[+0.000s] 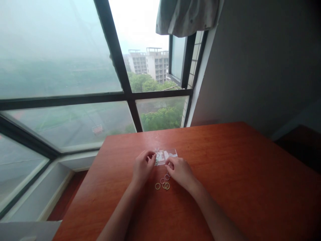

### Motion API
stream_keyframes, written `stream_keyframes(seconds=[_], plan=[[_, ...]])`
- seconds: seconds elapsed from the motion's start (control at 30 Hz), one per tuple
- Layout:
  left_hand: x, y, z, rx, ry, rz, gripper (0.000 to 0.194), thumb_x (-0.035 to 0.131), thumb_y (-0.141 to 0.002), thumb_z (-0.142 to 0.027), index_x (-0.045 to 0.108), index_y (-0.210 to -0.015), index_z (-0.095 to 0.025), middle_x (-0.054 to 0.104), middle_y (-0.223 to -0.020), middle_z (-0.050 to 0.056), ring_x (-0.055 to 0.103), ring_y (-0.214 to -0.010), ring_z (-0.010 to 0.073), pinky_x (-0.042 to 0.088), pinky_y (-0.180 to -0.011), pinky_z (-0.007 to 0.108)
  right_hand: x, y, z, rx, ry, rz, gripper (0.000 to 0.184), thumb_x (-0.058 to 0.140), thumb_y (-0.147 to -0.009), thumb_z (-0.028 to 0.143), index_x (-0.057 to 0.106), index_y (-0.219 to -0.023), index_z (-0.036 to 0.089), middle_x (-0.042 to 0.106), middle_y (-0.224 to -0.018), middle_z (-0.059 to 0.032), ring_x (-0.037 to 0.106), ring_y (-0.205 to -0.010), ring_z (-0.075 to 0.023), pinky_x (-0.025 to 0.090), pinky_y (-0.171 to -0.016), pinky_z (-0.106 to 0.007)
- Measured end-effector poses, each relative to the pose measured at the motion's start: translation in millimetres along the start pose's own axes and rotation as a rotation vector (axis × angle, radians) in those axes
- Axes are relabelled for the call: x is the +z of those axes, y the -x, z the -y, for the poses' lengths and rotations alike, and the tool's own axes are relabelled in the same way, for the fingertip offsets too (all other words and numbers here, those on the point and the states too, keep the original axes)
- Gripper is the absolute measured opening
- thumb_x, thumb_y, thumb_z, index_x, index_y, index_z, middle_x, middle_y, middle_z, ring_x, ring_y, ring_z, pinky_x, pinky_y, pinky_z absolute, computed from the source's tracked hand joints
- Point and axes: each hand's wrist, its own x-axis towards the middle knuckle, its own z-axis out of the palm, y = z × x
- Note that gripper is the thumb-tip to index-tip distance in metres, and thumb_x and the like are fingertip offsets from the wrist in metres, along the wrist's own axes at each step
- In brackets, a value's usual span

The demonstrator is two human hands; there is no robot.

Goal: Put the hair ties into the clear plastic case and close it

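Observation:
A small clear plastic box (160, 158) lies on the table, with a transparent flap or lid (173, 152) to its right. My left hand (144, 164) is at the box's left side, thumb and fingers pinched together; what they hold is too small to make out. My right hand (179, 167) is by the box's right front corner with its fingers curled in, and their contents are hidden. Just in front of the box lie several small rings, like hair ties: a pale pink ring (163, 181), a yellowish ring (157, 186) standing apart, and overlapping yellowish rings (167, 186).
The reddish-brown wooden table (220, 157) reaches to a dark-framed window (129, 97) at the back and left. One window sash (179, 60) stands ajar beneath a curtain (187, 16). A grey wall (250, 67) rises behind the table on the right.

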Motion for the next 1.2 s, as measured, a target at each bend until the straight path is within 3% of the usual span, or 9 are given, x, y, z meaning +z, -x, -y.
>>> stream_keyframes(seconds=[0.53, 0.7, 1.0, 1.2], plan=[[16.2, -12, 19, 0.009, -0.047, 0.01, 0.019, 0.054, -0.085, -0.033, 0.066, -0.086, -0.019, 0.061, -0.072, 0.0, 0.053, -0.06, 0.0126, 0.04, -0.059, 0.023, 5, 4, 5, -0.134, -0.067, 0.169, 0.012, 0.056, -0.079, 0.018, 0.067, -0.082, 0.022, 0.069, -0.073, 0.0016, 0.06, -0.067, -0.0117, 0.034, -0.06, -0.021], [9.6, -12, 14, 0.006, -0.025, 0.012, 0.016, 0.055, -0.084, -0.029, 0.066, -0.086, -0.019, 0.061, -0.072, 0.0, 0.053, -0.06, 0.0123, 0.04, -0.059, 0.023, 3, 6, 6, -0.16, -0.058, 0.178, 0.016, 0.056, -0.076, 0.016, 0.069, -0.084, 0.022, 0.07, -0.074, 0.0014, 0.06, -0.069, -0.0121, 0.035, -0.061, -0.021], [-8.6, -3, 10, -0.014, -0.002, 0.027, 0.016, 0.054, -0.084, -0.03, 0.066, -0.084, -0.019, 0.062, -0.074, 0.0, 0.053, -0.061, 0.0127, 0.04, -0.059, 0.024, 2, 15, 17, -0.255, 0.027, 0.288, 0.016, 0.063, -0.079, 0.034, 0.074, -0.088, 0.027, 0.074, -0.082, 0.0013, 0.065, -0.075, -0.0151, 0.036, -0.06, -0.022], [-13.9, -4, 14, -0.008, -0.016, 0.048, 0.016, 0.054, -0.083, -0.029, 0.067, -0.082, -0.018, 0.064, -0.073, 0.001, 0.054, -0.063, 0.0136, 0.04, -0.06, 0.024, 4, 16, 18, -0.292, 0.1, 0.31, 0.017, 0.06, -0.082, 0.035, 0.074, -0.088, 0.028, 0.074, -0.082, 0.0015, 0.066, -0.076, -0.0156, 0.034, -0.059, -0.023]])
